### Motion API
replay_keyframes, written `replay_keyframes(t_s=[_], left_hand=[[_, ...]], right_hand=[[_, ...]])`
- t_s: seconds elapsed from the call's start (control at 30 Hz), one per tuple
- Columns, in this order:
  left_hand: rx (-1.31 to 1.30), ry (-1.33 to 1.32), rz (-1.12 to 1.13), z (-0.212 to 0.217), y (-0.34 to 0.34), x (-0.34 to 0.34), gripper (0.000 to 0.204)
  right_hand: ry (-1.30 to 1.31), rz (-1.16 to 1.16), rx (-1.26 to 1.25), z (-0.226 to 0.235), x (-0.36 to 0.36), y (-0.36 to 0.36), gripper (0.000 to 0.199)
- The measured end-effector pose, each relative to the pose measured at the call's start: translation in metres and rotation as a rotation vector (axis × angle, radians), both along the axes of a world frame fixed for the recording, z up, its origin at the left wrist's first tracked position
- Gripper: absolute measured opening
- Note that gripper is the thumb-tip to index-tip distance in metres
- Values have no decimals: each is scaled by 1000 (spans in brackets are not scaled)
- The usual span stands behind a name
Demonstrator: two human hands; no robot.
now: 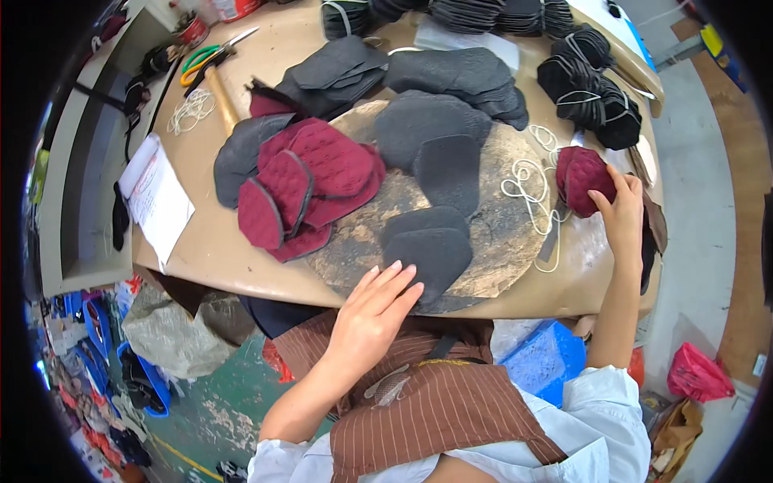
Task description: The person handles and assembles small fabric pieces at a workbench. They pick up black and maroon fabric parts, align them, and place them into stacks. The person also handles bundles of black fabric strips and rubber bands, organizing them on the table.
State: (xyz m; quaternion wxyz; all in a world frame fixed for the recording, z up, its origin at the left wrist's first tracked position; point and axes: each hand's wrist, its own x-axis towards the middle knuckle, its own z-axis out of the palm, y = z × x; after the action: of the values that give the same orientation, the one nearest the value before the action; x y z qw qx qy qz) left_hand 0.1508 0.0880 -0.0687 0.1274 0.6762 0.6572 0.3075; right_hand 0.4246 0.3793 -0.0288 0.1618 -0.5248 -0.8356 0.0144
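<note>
My left hand [372, 312] lies with its fingers stretched out, fingertips on the near edge of some dark grey, leather-like cut pieces [427, 251]. These rest on a worn round wooden block [346, 249]. At the right of the block, my right hand [624, 211] grips a small stack of maroon quilted pieces [581, 181] between thumb and fingers. More maroon quilted pieces with dark edging [330, 161] are heaped on the left of the block. Further dark grey pieces [431, 129] overlap at the block's far side.
Cream cord [527, 181] lies loose beside the block. A wooden-handled tool [219, 97], scissors [211, 63] and a paper sheet [159, 193] are on the left of the table [209, 245]. Tied bundles of black pieces [592, 88] stand at the far right.
</note>
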Motion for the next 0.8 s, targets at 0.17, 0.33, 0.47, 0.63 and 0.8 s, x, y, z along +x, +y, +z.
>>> replay_keyframes(t_s=[0.17, 0.33, 0.47, 0.63, 0.8], left_hand=[[-34, -24, 128, 0, -22, 18, 53], [-105, -7, 238, -9, -41, 33, 61], [-118, 24, 271, -17, -45, 41, 64], [-167, 3, 302, -21, -45, 42, 62], [-163, -24, 297, -20, -47, 40, 60]], right_hand=[[2, -34, 126, 0, -2, -12, 35], [431, 88, -298, 43, -19, -50, 25], [655, 349, -983, 44, -72, -86, 20], [543, 330, -1395, -3, -129, -110, 15], [512, 323, -1258, -14, -137, -114, 15]])
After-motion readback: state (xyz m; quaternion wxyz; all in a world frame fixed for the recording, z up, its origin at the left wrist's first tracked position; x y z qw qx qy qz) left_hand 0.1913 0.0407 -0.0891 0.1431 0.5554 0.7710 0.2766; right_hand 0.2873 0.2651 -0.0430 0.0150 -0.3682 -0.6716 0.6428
